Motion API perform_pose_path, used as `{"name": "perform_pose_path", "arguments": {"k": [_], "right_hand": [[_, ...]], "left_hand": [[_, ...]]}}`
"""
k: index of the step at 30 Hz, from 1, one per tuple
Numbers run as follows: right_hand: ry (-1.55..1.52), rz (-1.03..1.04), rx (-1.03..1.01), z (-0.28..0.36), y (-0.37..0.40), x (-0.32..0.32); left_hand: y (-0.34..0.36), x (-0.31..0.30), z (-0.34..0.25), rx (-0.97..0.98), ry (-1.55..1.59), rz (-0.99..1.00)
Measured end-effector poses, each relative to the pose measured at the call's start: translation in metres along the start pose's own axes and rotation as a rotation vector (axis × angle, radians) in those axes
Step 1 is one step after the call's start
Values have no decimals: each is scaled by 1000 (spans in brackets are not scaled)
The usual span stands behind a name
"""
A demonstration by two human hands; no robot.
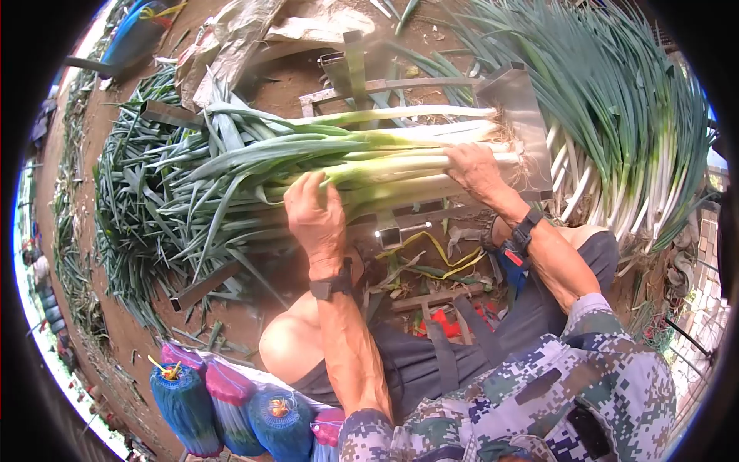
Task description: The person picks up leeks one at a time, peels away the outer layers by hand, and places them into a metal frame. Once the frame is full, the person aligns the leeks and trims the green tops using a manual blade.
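Leeks fill most of the view: one loose pile of leeks [616,138] fans from 1 to 3 o'clock, roots toward the person; one heap of cut green leaves [131,215] lies at 9 o'clock; one bundle of leeks [385,146] lies crosswise at centre on a metal frame [385,83], its white root ends butted against the end plate [523,115] at 2 o'clock; I count about six shanks on top, the rest hidden; four mesh-sleeved rolls [185,408] stand at 7 o'clock; one yellow tie [443,258] lies under the frame at 5 o'clock; two hands are at work, each with a dark wristband; the left hand [314,215] has its fingers curled over the bundle's near side, clamping mid-length; the right hand [473,165] lies flat and spread on the white shanks beside the plate, closed on nothing; the step looks like squaring and pressing the bundle; binding next would call for steady downward pressure and one hand freed for the tie
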State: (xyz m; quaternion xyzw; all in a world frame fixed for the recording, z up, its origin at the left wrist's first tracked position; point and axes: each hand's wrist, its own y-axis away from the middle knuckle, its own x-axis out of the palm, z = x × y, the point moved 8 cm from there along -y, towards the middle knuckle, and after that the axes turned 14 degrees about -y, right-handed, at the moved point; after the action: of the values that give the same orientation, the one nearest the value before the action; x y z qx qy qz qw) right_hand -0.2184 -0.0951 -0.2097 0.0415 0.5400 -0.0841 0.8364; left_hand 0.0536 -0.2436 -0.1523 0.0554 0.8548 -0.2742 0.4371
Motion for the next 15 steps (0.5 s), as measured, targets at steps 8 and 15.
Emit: {"name": "perform_pose_path", "arguments": {"k": [8, 15], "right_hand": [[-79, -323, -149, 62, 12, -82], [-115, -84, -135, 31, 53, -7]], "left_hand": [[-4, -35, -24, 101, -57, -85], [27, -13, 86, -322, -497, 514]]}}
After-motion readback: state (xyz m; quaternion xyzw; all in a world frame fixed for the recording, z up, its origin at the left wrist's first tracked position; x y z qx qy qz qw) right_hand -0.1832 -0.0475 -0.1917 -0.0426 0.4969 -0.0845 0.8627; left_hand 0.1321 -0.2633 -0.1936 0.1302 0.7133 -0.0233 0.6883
